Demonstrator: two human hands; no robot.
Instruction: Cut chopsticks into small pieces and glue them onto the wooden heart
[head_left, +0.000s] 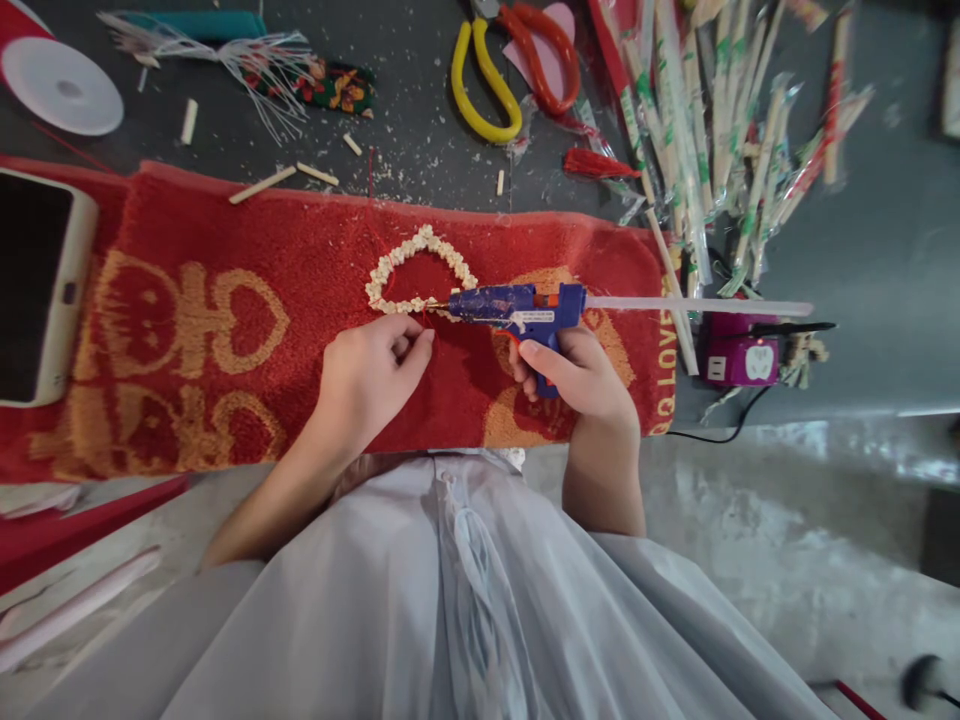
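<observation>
Gluing at the bead heart on the red towel

My right hand [577, 375] grips the blue glue gun [517, 308], nozzle at the heart-shaped bead ring [416, 270] mid-towel [225, 330]; my left hand [371, 375] pinches beside the ring's lower edge.

Both hands low and close together, working in front of the body.

The left hand [373, 372] is curled, thumb and forefinger pinched together at the tips, forearm bare and angled in from the lower left. The right hand [577, 375] is wrapped in a grip, forefinger stretched forward, wrist bent and forearm coming straight up.
</observation>
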